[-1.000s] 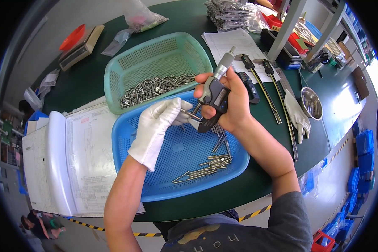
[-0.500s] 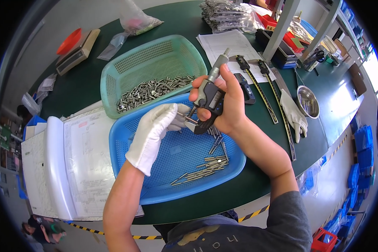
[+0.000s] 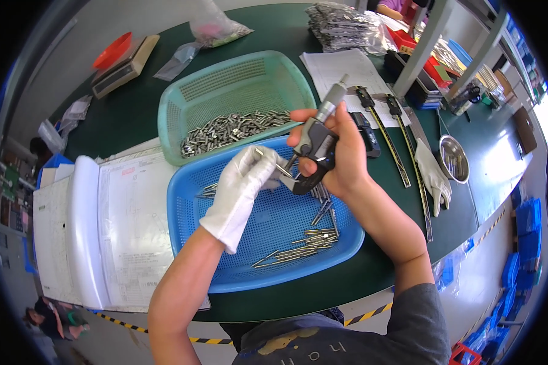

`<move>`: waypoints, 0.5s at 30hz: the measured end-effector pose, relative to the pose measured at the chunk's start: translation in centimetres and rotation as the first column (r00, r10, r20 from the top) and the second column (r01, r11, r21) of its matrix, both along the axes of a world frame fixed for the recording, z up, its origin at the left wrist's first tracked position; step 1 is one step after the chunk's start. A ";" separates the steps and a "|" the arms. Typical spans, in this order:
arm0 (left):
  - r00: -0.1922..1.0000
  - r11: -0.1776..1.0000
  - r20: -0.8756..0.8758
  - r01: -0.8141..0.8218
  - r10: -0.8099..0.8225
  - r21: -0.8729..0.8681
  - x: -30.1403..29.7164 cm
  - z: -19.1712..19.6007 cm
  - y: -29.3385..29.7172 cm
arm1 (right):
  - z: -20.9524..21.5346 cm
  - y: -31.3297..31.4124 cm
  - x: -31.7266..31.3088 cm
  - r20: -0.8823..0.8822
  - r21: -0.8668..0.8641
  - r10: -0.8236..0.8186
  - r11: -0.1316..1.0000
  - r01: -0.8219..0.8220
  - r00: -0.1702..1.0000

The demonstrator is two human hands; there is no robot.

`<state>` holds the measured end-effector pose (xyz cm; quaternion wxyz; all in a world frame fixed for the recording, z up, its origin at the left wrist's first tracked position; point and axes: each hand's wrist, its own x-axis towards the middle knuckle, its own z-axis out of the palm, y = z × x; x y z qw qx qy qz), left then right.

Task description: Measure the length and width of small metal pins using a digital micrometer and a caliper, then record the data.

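The gloved left hand (image 3: pixel 240 194) pinches a thin metal pin (image 3: pixel 273 162) into the micrometer (image 3: pixel 315 143), which the bare right hand (image 3: pixel 341 155) grips firmly above the blue basket (image 3: pixel 195 255).

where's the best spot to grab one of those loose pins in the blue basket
Pinch it by the middle of its shaft, coming straight down from above. The pins lie flat on the mesh floor of the blue basket in a loose bundle pointing roughly left to right, so fingers placed across the shaft, from the near and far sides, probably lift one cleanly. The ends look too thin to pinch.
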<state>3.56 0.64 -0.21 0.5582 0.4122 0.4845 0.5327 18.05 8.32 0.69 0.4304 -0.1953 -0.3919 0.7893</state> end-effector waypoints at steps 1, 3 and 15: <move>0.998 0.999 0.046 -0.046 0.045 0.012 0.1 0.5 0.2 | 0.1 0.0 0.2 0.011 -0.019 0.006 1.000 -0.005 1.000; 0.988 0.993 0.107 -0.112 0.108 0.031 -0.4 0.7 0.3 | 0.3 -0.2 0.4 0.015 -0.047 0.024 0.999 -0.024 1.000; 0.962 0.988 -0.274 0.044 -0.002 0.146 -0.7 2.2 -1.0 | 0.2 0.3 0.5 0.039 -0.085 0.112 0.990 -0.109 0.993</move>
